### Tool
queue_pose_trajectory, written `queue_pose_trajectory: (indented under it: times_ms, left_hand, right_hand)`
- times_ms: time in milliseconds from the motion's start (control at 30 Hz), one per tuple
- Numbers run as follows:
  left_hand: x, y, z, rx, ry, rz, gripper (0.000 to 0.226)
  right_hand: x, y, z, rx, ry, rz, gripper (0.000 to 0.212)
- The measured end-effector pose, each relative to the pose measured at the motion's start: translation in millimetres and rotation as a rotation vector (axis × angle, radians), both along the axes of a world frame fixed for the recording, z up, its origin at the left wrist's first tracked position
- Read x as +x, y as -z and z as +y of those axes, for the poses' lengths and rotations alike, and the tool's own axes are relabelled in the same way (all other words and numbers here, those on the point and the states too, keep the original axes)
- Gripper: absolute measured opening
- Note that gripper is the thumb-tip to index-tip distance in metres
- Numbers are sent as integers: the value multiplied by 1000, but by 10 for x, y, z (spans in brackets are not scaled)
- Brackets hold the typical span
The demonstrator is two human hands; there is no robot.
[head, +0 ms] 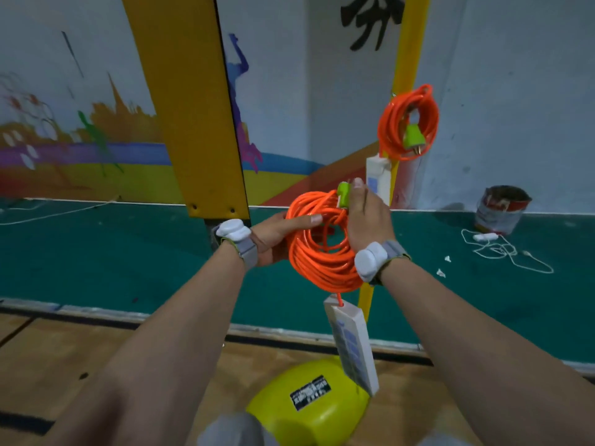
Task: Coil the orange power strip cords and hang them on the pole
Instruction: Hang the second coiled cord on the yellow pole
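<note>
I hold a coiled orange cord (317, 252) in front of me with both hands. My left hand (277, 235) grips the coil's left side, thumb over the top strands. My right hand (367, 217) holds the right side and pinches the green plug (344, 194) at the top. The cord's white power strip (352, 347) dangles below the coil. A second orange coil (408, 122) with a green plug (413, 138) and white strip (379, 177) hangs on the thin yellow pole (409, 49) at the back right.
A wide yellow post (190, 107) stands to the left of my hands. A yellow dome base (309, 400) sits on the wooden floor below. On the green mat at right are a paint can (500, 209) and a loose white cable (502, 249). A painted wall lies behind.
</note>
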State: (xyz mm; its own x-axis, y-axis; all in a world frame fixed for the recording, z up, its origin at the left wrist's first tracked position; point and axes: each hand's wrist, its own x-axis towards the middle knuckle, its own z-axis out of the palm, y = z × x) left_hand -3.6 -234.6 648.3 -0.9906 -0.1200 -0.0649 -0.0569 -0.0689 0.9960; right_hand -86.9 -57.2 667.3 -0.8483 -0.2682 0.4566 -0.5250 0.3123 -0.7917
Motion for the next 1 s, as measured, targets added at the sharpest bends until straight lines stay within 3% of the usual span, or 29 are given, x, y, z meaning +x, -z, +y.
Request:
queue_pose_trajectory:
  times_ms: [167, 300, 400, 633, 1000]
  left_hand:
    - [-596, -231, -623, 78, -63, 0, 52]
    - [-923, -533, -987, 22, -135, 20, 40]
    - [-1058, -780, -1194, -33, -204, 71, 45]
    - [-1142, -2503, -1650, -234, -271, 145, 35]
    - [-1064, -4808, -1498, -267, -147, 317, 37]
  right_hand:
    - [-648, -249, -746, 1, -43, -8, 54]
    - [-1034, -453, -1185, -30, -37, 16, 52]
    - [-1119, -706, -1381, -60, -49, 45, 49]
    - [-1138, -2410, -1845, -85, 8, 34, 48]
    - [-867, -4715, -1659, -72, 172, 108, 47]
